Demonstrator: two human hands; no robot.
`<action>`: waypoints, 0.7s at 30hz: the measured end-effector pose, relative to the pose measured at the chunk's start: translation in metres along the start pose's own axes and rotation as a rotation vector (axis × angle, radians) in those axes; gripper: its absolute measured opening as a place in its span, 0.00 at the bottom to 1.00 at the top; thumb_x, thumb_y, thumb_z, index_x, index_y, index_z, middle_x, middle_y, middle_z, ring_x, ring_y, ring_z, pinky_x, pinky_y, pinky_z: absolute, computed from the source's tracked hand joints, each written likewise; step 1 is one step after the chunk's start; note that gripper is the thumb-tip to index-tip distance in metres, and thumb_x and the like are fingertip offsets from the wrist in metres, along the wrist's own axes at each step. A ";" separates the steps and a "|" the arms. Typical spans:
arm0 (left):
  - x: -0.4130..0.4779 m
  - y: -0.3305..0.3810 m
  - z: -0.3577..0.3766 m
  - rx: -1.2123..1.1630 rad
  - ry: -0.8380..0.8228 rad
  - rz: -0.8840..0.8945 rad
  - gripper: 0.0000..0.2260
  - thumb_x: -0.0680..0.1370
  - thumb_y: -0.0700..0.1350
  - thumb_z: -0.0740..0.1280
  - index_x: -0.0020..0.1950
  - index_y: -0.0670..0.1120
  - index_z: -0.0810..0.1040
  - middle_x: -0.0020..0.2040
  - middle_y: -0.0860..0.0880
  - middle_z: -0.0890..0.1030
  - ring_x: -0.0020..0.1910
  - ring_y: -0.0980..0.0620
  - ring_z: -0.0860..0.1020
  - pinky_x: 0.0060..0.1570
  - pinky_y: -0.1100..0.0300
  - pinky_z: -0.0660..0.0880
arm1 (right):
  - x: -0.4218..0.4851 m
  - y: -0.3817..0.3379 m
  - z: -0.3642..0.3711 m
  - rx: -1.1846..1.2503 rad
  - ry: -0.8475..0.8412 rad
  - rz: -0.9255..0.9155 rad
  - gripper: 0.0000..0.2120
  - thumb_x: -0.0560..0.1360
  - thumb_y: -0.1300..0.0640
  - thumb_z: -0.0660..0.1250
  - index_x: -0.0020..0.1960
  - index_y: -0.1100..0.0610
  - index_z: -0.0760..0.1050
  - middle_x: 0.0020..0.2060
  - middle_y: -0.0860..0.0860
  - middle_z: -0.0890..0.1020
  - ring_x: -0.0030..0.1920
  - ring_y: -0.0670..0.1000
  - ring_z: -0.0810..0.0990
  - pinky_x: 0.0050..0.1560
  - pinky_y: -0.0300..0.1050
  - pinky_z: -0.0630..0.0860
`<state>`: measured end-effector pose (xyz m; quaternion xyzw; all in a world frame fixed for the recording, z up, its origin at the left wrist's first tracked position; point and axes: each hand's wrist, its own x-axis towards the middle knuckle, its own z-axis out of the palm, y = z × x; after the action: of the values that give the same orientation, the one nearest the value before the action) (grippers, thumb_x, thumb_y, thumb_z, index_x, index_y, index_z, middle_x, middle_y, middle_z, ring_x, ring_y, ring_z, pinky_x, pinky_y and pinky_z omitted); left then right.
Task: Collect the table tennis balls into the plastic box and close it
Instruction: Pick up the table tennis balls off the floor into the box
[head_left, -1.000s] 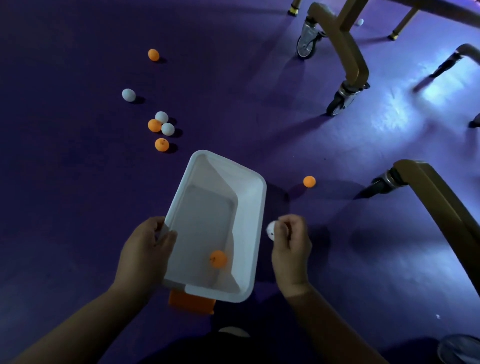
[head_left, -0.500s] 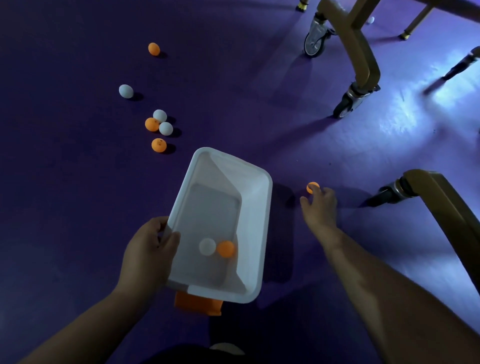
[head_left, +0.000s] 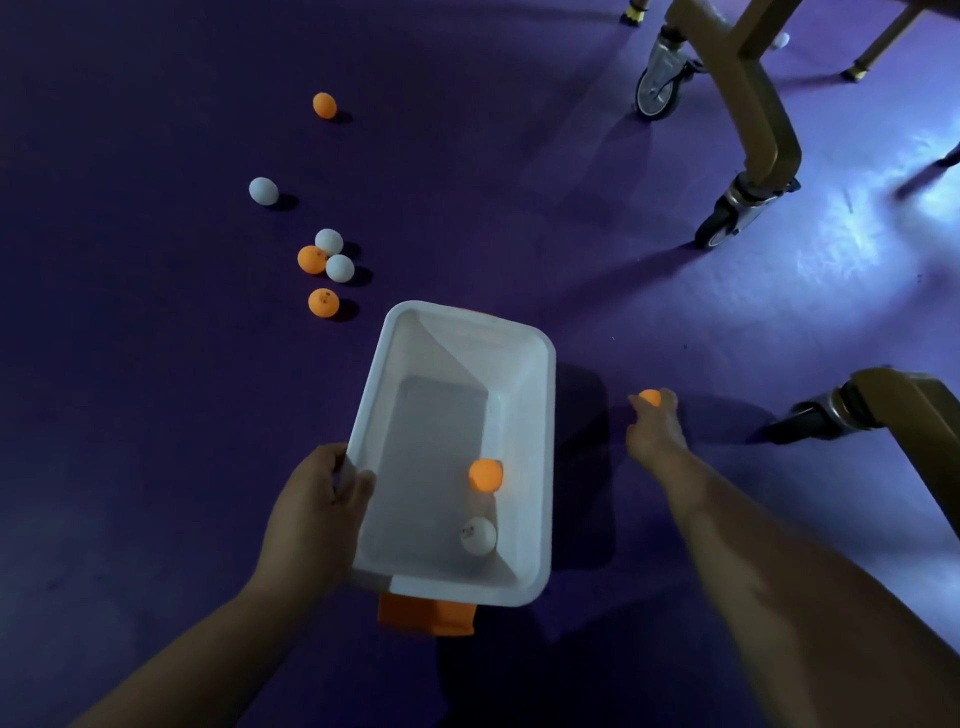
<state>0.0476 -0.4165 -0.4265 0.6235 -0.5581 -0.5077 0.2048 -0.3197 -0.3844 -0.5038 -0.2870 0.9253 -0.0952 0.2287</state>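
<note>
- Left hand (head_left: 317, 506) clamped on the left long rim of the white rectangular plastic box (head_left: 524, 415), centre frame; thumb inside the wall, fingers outside. Likely held low and open-side-up so balls drop straight in.
- Right hand (head_left: 655, 428) stretched out to right of centre, fingers curled round a small orange table tennis ball (head_left: 650, 397) on the purple floor (head_left: 156, 441); whether the ball is lifted clear, cannot tell.
- Inside the box: one orange ball (head_left: 485, 474) and one white ball (head_left: 478, 535), both near the right wall, lower end.
- Orange clip or handle piece (head_left: 426, 616) sticks out under the box's near end; no lid seen.
- Left to collect, upper left of frame: tight cluster of four balls (head_left: 327, 270), two white and two orange, plus a lone white ball (head_left: 263, 190) and a lone orange ball (head_left: 324, 105) further up.
- Gold-coloured wheeled frame legs (head_left: 763, 104) upper right; another leg at right edge, near the reaching hand.
- Judgement: early stage, closing not yet near.
</note>
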 end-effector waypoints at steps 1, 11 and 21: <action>0.000 0.000 0.001 -0.005 -0.006 -0.007 0.04 0.79 0.43 0.63 0.50 0.51 0.71 0.44 0.52 0.77 0.43 0.51 0.78 0.40 0.51 0.76 | -0.003 -0.001 0.001 0.058 0.067 -0.077 0.24 0.76 0.66 0.57 0.72 0.57 0.64 0.70 0.59 0.61 0.61 0.61 0.72 0.56 0.43 0.68; 0.002 0.001 0.004 0.179 -0.017 -0.055 0.04 0.78 0.42 0.63 0.44 0.45 0.69 0.40 0.50 0.74 0.35 0.53 0.73 0.28 0.60 0.65 | -0.131 -0.072 -0.010 0.455 0.294 -0.749 0.25 0.74 0.48 0.66 0.69 0.44 0.66 0.46 0.48 0.73 0.41 0.41 0.73 0.44 0.29 0.71; -0.008 0.012 -0.040 0.219 0.046 0.063 0.11 0.78 0.43 0.62 0.37 0.47 0.64 0.36 0.49 0.72 0.33 0.53 0.69 0.29 0.57 0.63 | -0.183 -0.113 0.002 0.462 0.021 -0.301 0.28 0.68 0.54 0.72 0.65 0.54 0.65 0.61 0.50 0.71 0.55 0.49 0.75 0.49 0.49 0.76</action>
<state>0.0770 -0.4252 -0.3975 0.6356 -0.6248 -0.4227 0.1642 -0.1302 -0.3717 -0.4040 -0.3603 0.8284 -0.3397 0.2618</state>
